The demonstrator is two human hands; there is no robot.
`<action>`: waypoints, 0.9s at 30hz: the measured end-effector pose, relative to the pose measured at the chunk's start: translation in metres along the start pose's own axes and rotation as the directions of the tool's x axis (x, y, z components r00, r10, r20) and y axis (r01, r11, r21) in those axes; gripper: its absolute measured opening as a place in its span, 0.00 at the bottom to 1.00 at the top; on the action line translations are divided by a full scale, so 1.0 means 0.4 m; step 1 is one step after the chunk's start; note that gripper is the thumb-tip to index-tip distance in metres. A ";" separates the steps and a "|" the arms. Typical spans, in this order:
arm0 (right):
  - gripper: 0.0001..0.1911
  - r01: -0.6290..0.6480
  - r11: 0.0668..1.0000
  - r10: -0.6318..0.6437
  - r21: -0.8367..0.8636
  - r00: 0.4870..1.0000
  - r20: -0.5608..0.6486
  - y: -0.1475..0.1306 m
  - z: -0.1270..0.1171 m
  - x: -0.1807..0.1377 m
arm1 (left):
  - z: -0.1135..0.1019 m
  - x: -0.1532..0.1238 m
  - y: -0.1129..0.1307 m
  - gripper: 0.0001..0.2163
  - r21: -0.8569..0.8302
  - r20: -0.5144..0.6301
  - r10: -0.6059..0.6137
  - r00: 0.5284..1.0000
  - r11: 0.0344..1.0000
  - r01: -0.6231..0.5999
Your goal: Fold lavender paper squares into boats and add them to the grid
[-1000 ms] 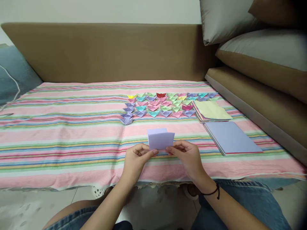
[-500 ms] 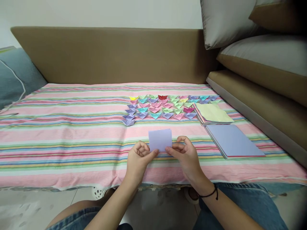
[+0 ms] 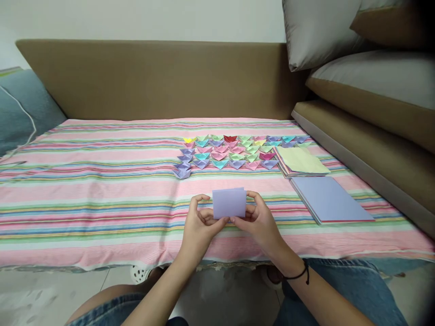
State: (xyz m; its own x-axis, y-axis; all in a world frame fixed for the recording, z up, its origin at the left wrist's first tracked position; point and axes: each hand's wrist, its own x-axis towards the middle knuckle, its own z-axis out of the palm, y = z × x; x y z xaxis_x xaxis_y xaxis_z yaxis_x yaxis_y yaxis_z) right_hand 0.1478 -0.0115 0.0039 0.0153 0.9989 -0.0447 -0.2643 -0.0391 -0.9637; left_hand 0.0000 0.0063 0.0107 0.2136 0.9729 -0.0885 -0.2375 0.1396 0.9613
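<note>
Now the left hand point(image 3: 199, 226) and right hand point(image 3: 261, 225) are clamping fingers below the lilac paper point(image 3: 229, 203); its unevenly meeting top edges are perhaps risking a crooked crease.

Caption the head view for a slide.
Left hand and right hand hold a folded lilac paper before rows of paper boats on a striped cloth.

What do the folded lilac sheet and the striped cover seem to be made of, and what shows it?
Folded lilac sheet: likely matte paper, by its crisp, straight edges.
Striped cover: matte fabric, perhaps cotton, given its soft wrinkles; the exact fibre is unclear.
</note>
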 end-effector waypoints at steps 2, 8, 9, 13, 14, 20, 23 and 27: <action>0.29 -0.008 0.999 0.008 0.037 1.000 0.009 -0.001 0.003 -0.001 | -0.001 0.001 0.001 0.27 -0.017 0.000 -0.013 1.000 1.000 0.013; 0.29 -0.048 0.997 0.048 0.063 0.999 0.012 -0.024 -0.004 -0.002 | -0.005 0.004 0.020 0.26 -0.018 0.003 -0.072 0.997 0.997 0.072; 0.29 -0.061 0.997 0.061 0.041 0.998 0.005 -0.030 -0.008 -0.001 | -0.006 0.004 0.025 0.26 -0.016 0.005 -0.082 0.997 0.997 0.082; 0.29 -0.115 0.993 0.115 0.016 0.993 -0.007 -0.050 -0.022 0.001 | -0.010 0.005 0.044 0.26 -0.035 0.041 -0.127 0.991 0.991 0.128; 0.29 -0.125 0.992 0.125 0.025 0.992 0.002 -0.052 -0.025 0.002 | -0.011 0.005 0.047 0.26 -0.046 0.055 -0.134 0.989 0.990 0.136; 0.24 -0.104 0.994 0.103 0.013 0.993 0.059 -0.052 -0.038 0.009 | -0.020 0.008 0.048 0.25 -0.038 0.119 -0.164 0.979 0.985 0.170; 0.19 0.010 0.998 -0.008 -0.063 1.000 0.029 -0.048 -0.039 0.007 | -0.022 0.008 0.041 0.24 -0.017 0.111 -0.156 0.981 0.987 0.159; 0.10 0.131 0.983 -0.129 -0.127 0.991 0.021 -0.036 -0.039 0.005 | -0.020 0.004 0.032 0.21 -0.009 0.123 -0.158 0.980 0.987 0.161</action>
State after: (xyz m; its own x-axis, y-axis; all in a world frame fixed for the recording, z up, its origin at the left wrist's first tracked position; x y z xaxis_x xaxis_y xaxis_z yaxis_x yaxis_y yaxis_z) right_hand 0.1665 -0.0095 0.0136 0.0291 0.9959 0.0857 -0.1352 0.0888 -0.9868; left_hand -0.0101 0.0112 0.0208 0.3635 0.9084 -0.2067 -0.2090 0.2958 0.9321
